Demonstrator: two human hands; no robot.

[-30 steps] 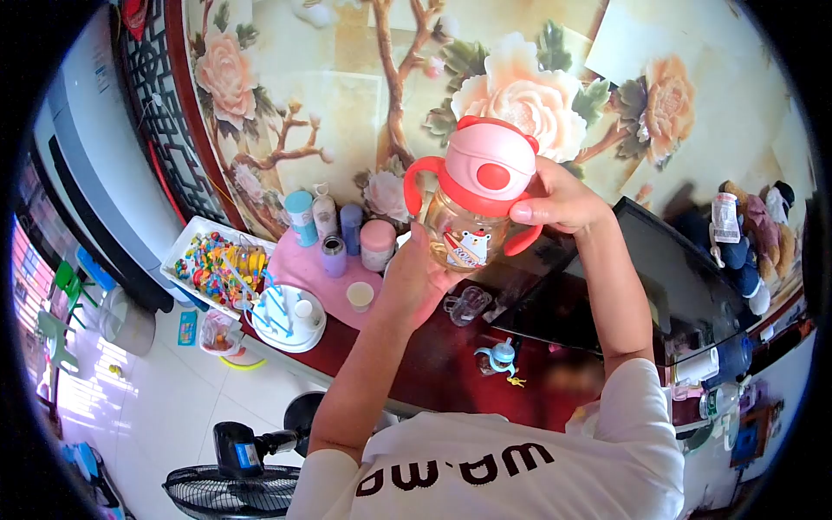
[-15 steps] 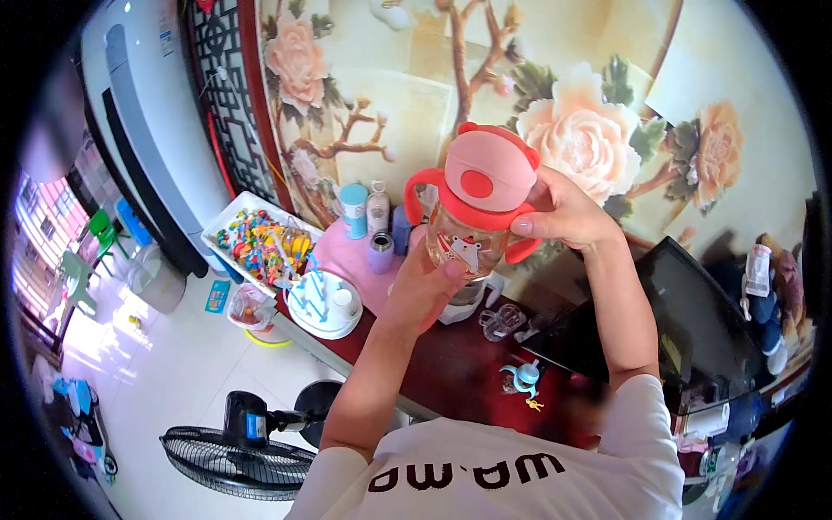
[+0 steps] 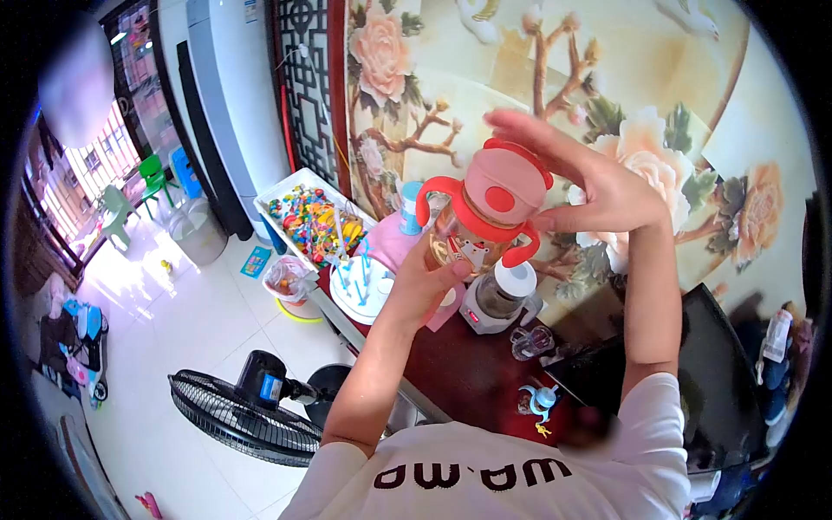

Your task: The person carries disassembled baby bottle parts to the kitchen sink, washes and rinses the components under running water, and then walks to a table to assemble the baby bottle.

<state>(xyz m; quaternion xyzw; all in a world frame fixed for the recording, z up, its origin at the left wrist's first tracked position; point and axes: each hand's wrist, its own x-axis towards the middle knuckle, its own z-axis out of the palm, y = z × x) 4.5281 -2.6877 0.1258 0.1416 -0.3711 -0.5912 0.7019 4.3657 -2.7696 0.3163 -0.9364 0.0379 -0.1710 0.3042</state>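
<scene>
My left hand [image 3: 422, 282] is wrapped round the clear, bear-printed body of a baby sippy cup [image 3: 503, 191]. The cup has a pink lid, a red collar and two red side handles, and it is tilted above the table. At the lid's right side is my right hand [image 3: 602, 191], its fingers stretched out behind and above the lid. Its thumb is by the collar; whether it touches cannot be told. Below the cup stands a white appliance with a glass jug [image 3: 501, 299].
On the dark red table [image 3: 442, 368] are a white drying rack [image 3: 360, 299], a blue-topped small cup [image 3: 542, 399] and a clear glass item [image 3: 530, 342]. A toy-filled white bin [image 3: 316, 221] stands left. Right is a black screen [image 3: 685, 373]; a black fan [image 3: 247, 407] stands lower left.
My right hand has loosened from the cup's collar, and its fingers have straightened and lifted along the lid. My left hand keeps hold of the cup. The view has turned left.
</scene>
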